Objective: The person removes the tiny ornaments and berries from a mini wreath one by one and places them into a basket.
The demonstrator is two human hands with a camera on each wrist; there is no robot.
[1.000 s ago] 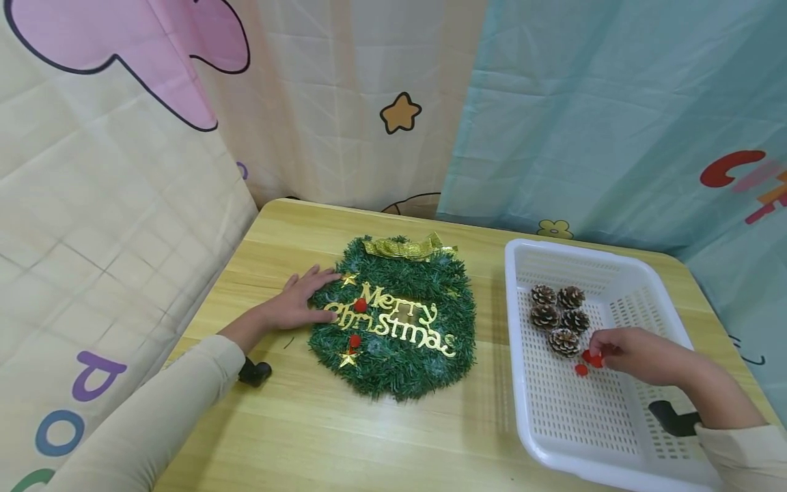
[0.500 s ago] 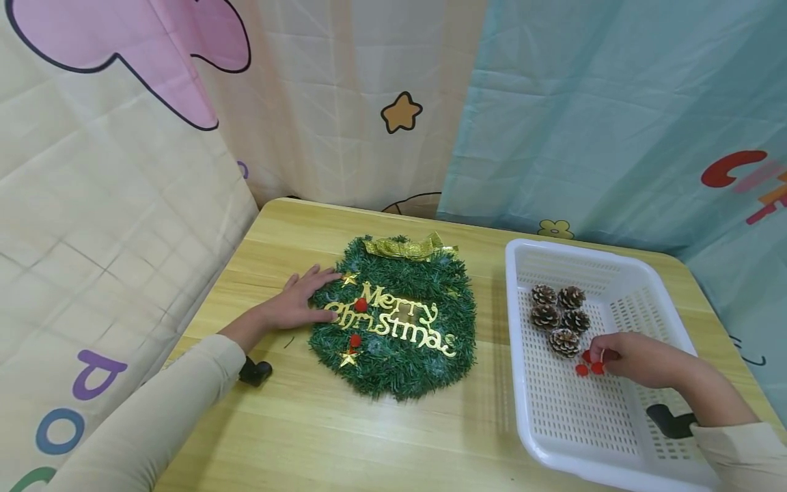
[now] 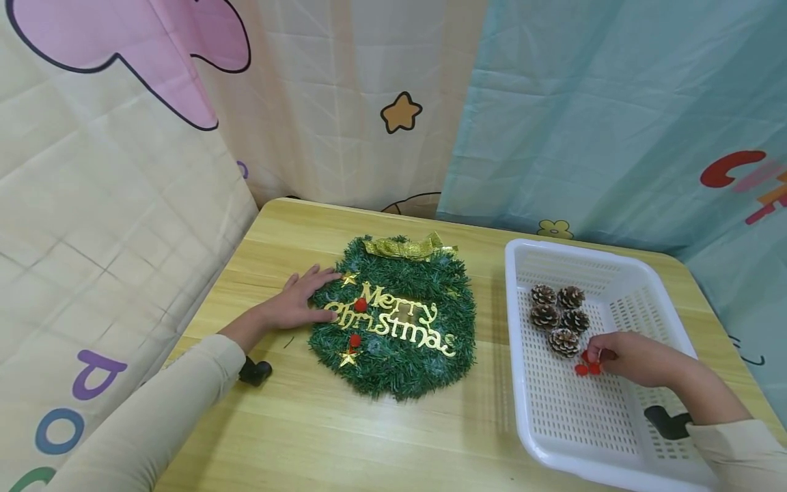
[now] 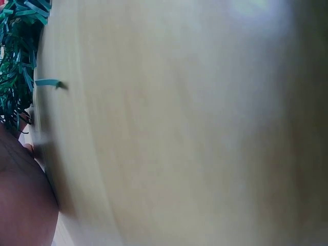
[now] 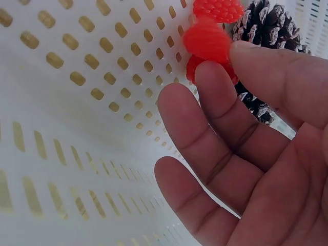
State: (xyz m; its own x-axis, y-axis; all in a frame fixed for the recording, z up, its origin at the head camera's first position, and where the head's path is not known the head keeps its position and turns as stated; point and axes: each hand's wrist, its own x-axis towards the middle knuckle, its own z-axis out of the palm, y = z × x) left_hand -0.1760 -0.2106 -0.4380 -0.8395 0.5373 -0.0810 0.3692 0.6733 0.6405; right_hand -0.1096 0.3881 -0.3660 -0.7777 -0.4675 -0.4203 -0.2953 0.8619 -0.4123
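My left hand [image 3: 298, 301] lies with spread fingers on the left edge of a green Christmas wreath [image 3: 393, 376]; the left wrist view shows only part of the hand [image 4: 25, 189]. Gold "Merry Christmas" lettering [image 3: 393, 324], gold stars [image 3: 348, 358] and red berries [image 3: 361, 305] decorate the wreath. Inside a white basket [image 3: 522, 410], my right hand [image 3: 633, 357] reaches down to a few loose red berries [image 3: 581, 370]. The right wrist view shows its thumb and index finger pinching one bumpy red berry [image 5: 207, 40], blurred, beside other berries.
Several pine cones [image 3: 544, 316] sit in the basket, left of my right hand. A gold ribbon bow [image 3: 406, 247] tops the wreath. The wooden table [image 3: 381, 444] meets curtains [image 3: 344, 150] along its back edge.
My right hand has shifted slightly left and stays low among the red berries, which have moved a little under its fingers. The left hand and wreath look unmoved.
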